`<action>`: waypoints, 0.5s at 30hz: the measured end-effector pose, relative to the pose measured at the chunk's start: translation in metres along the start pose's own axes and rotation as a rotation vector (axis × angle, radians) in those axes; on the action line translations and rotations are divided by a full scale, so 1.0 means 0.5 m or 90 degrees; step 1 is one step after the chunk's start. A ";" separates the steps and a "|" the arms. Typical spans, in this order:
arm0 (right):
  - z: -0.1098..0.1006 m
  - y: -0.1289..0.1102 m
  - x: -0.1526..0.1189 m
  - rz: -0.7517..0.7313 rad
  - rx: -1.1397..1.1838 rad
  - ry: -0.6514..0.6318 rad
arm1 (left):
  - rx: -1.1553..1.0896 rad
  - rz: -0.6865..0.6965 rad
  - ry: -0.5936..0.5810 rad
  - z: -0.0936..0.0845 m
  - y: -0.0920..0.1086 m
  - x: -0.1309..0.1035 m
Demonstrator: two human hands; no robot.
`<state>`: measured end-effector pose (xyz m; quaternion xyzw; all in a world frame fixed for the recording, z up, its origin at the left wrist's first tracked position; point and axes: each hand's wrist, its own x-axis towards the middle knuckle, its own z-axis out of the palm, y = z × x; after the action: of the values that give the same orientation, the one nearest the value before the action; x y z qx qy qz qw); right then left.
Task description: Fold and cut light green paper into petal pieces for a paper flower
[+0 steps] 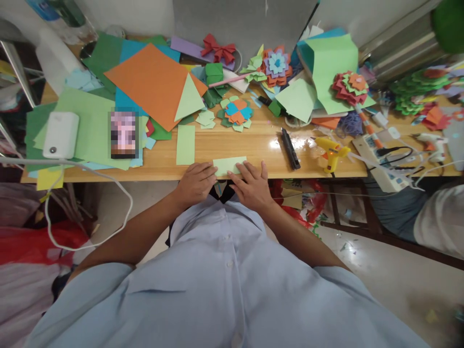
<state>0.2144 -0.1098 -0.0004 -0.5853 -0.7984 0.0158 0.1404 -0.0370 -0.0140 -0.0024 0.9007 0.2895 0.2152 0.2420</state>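
A small light green paper strip (229, 165) lies flat at the front edge of the wooden table (261, 137). My left hand (198, 181) rests on its left end, fingers together and lying flat. On its right part lies my right hand (251, 184), with fingers spread and the thumb apart. Another light green strip (185, 145) is on the table just beyond my left hand. To the right of my right hand are a black cutter (290, 149) and a yellow glue gun (331, 152).
Coloured sheets, with an orange one (152, 82) on top, and paper flowers (238, 112) line the back. A phone (124, 134) and a white device (61, 135) are at left. A power strip (380, 164) with cables is at right, near a seated person (440, 217).
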 end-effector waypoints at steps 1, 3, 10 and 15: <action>-0.001 -0.008 0.003 0.006 -0.006 -0.002 | 0.005 0.001 0.003 0.000 0.001 0.001; -0.003 -0.022 0.007 0.016 -0.015 -0.004 | 0.001 -0.001 0.012 0.000 0.002 0.003; -0.006 0.006 -0.012 0.052 -0.030 0.059 | 0.014 0.010 0.020 0.000 -0.001 0.003; -0.031 0.055 -0.041 0.063 -0.065 0.079 | 0.012 0.004 0.007 0.001 -0.004 0.002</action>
<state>0.2492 -0.1228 0.0050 -0.6303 -0.7581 -0.0544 0.1584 -0.0367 -0.0120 -0.0036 0.9027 0.2897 0.2183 0.2313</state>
